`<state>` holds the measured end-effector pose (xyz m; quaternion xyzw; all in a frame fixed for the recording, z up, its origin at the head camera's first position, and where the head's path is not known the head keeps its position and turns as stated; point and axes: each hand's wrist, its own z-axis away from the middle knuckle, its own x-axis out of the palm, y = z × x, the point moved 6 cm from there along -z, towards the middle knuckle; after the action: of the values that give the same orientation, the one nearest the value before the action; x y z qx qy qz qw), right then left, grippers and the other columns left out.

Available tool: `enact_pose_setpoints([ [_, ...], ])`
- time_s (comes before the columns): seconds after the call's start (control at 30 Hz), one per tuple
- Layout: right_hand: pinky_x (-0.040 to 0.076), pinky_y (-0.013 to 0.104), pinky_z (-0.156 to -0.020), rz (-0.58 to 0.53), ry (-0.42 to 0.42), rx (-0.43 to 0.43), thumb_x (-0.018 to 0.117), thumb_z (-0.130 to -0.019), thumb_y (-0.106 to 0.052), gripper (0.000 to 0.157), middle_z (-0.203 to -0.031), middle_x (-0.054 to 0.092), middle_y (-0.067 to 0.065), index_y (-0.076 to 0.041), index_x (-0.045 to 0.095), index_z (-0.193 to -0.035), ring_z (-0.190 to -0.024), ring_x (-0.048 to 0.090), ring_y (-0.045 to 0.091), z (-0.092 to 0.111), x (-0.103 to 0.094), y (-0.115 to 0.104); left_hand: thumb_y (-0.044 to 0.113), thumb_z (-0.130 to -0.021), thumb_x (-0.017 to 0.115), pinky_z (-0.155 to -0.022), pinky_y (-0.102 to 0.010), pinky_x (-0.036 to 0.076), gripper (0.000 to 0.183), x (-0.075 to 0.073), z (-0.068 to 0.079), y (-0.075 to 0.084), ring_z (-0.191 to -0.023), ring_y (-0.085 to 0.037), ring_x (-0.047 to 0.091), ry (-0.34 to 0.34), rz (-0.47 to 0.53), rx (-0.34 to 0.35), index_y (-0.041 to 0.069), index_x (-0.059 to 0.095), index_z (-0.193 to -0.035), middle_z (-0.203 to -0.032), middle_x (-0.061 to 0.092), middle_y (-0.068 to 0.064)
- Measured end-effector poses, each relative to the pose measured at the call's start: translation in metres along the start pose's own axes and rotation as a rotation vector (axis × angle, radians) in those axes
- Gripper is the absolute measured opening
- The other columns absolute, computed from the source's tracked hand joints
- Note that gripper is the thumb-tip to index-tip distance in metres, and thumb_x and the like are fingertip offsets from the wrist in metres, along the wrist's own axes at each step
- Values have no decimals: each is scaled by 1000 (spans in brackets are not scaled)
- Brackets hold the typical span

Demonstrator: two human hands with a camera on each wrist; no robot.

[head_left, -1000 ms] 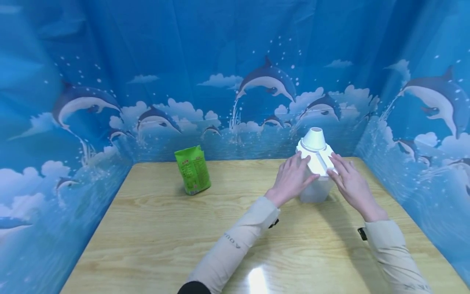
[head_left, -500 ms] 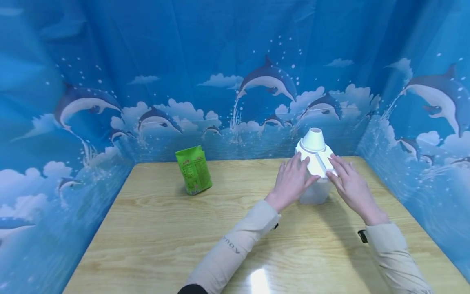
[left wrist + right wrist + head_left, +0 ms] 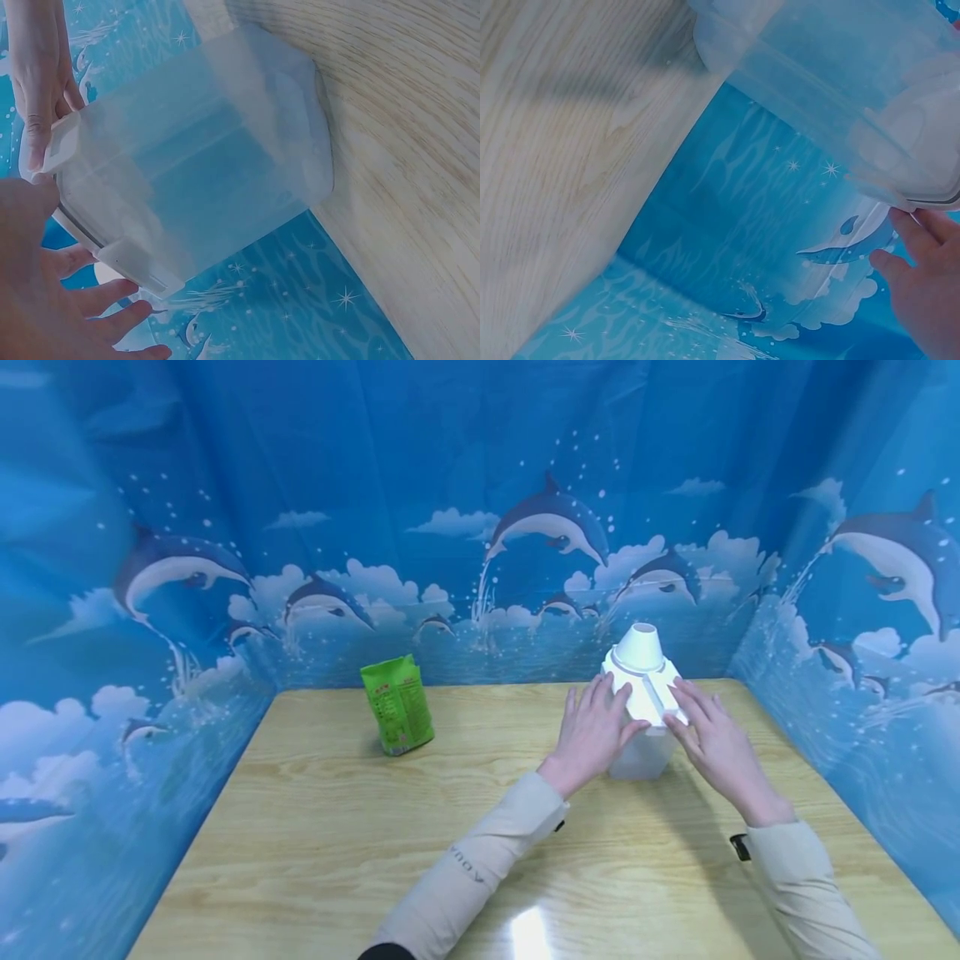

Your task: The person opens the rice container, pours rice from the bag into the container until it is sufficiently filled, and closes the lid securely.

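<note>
Little has shifted since before: your left hand [image 3: 592,732] and right hand [image 3: 712,739] still press flat, straight-fingered, against the upright container [image 3: 642,710], spout up, at the table's [image 3: 315,852] far right.

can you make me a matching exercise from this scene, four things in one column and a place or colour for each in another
Things:
1. bag
2. lid
3. left hand
4. right hand

Descriptions:
a. white, with a cone spout on top
b. green, standing at the back of the table
c. on the container's right side
d. on the container's left side

Pairs: 1-b, 2-a, 3-d, 4-c
</note>
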<state>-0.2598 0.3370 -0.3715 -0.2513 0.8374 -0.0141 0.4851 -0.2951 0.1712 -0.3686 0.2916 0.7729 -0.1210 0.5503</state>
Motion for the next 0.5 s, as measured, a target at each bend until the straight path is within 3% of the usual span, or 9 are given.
enact_pose_setpoints([
  [0.5, 16, 60, -123, -6, -27, -7, 53, -107, -32, 53, -157, 39, 20, -2, 45, -150, -135, 42, 50, 3, 2, -8, 61, -103, 35, -120, -56, 28, 64, -4, 9, -5, -148, -30, 35, -18, -8, -15, 23, 40, -154, -162, 36, -9],
])
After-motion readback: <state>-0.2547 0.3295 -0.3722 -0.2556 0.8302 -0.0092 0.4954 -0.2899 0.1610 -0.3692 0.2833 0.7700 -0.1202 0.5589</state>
